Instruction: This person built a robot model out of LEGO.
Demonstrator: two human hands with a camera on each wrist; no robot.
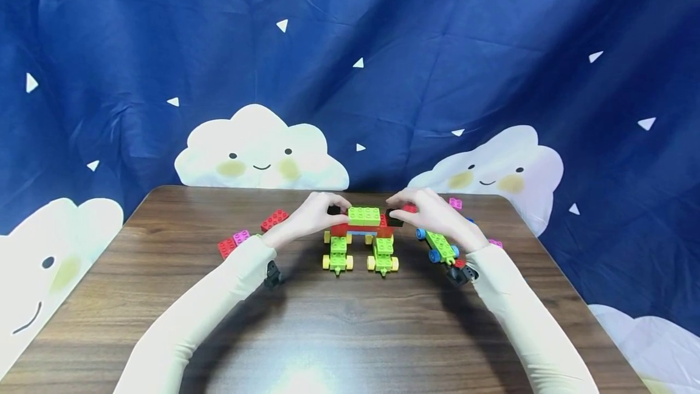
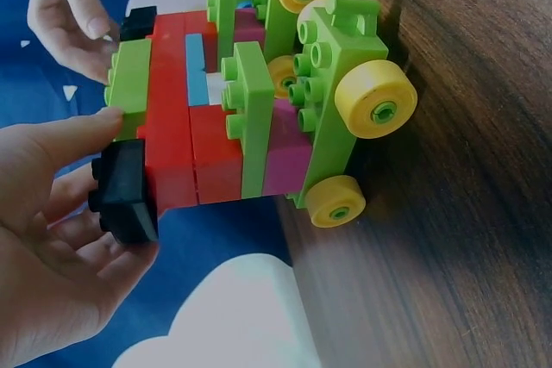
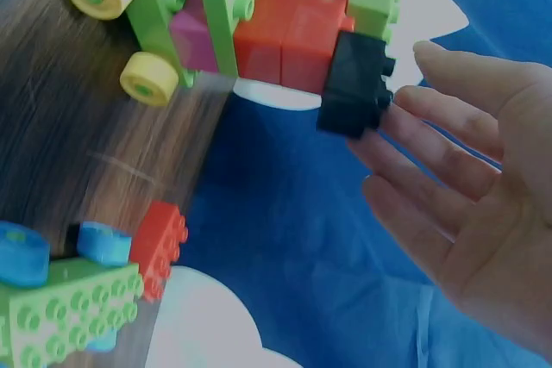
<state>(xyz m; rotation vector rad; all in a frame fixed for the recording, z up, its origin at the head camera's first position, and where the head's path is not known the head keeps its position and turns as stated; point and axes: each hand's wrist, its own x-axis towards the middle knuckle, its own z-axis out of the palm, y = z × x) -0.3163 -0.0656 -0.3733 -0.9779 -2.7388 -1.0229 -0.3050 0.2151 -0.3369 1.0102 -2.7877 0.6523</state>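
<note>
A toy-brick build on wheels stands at the middle of the table. Its red beam carries a light green brick on top and a black brick at each end. Below are green wheeled bases with yellow wheels. My left hand holds the left black brick, fingers curled behind it and thumb at the green brick's edge. My right hand is beside the right black brick, fingers loosely spread and fingertips close to it; whether they touch is hard to tell.
Right of the build sits a green wheeled base with blue wheels. Red bricks and a pink brick lie near the left forearm. Another pink brick is at the back right. A blue cloth hangs behind the table.
</note>
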